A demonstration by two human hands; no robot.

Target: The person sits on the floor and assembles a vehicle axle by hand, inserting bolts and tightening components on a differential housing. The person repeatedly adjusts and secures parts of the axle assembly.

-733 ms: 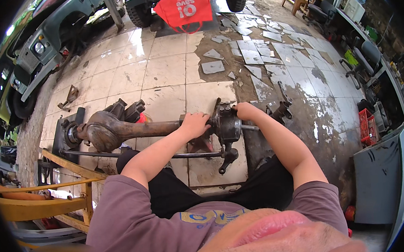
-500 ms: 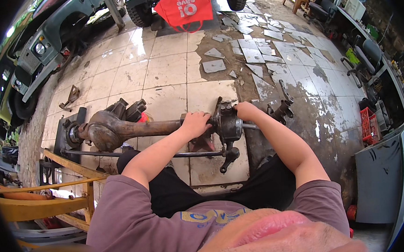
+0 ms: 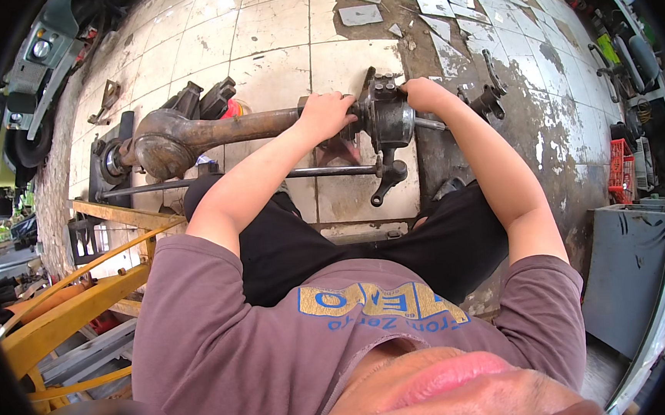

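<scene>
A rusty vehicle axle housing [image 3: 211,131] lies across the tiled floor in front of me, with its bulbous differential case [image 3: 162,142] at the left. My left hand [image 3: 326,115] grips the axle tube just left of the dark steering knuckle [image 3: 388,119]. My right hand [image 3: 422,93] is closed on the knuckle's right side, by a short shaft end [image 3: 427,124]. A thin steel rod [image 3: 284,175] runs parallel below the axle and joins a dark arm [image 3: 388,180] hanging from the knuckle.
A yellow metal frame [image 3: 85,302] stands at my left. Loose dark metal parts [image 3: 490,88] lie right of the knuckle. Broken tile pieces [image 3: 426,0] litter the far floor. A grey cabinet [image 3: 637,263] and red crate [image 3: 621,172] are at right; a green vehicle [image 3: 37,66] at upper left.
The view has dropped and closed in on the axle, so the far vehicle has left the frame. Both hands keep their grip at the knuckle.
</scene>
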